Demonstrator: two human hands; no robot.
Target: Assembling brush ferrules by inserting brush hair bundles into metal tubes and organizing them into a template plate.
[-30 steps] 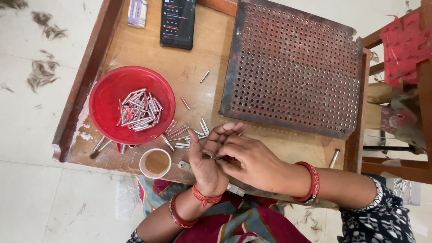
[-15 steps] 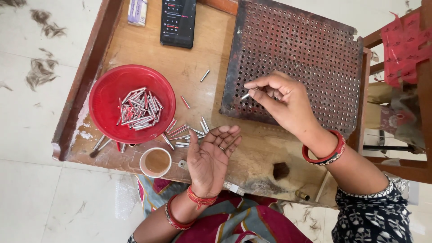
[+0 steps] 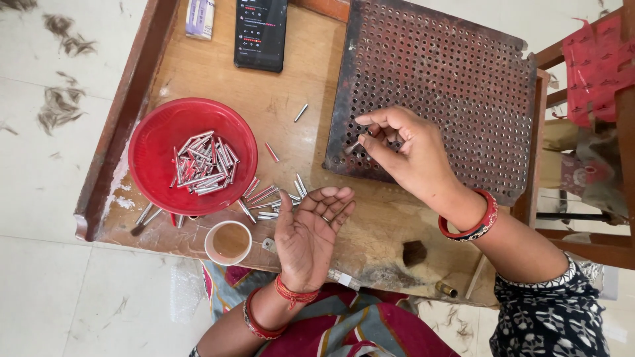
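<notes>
my right hand (image 3: 410,155) fingers pinch a thin metal pin (image 3: 354,145) over the perforated plate (image 3: 450,86); light, stiff, slippery, best gripped mid-shaft; left hand (image 3: 311,231) lies open, empty

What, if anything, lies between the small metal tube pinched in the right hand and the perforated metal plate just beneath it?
Nothing visible. The right hand holds the metal tube directly over the perforated plate, whose holes there look open.

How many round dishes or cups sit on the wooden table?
2. A red bowl holding metal pins sits at the table's left; a small cup stands at the near edge, just left of the open left hand. None seems hidden.
</notes>
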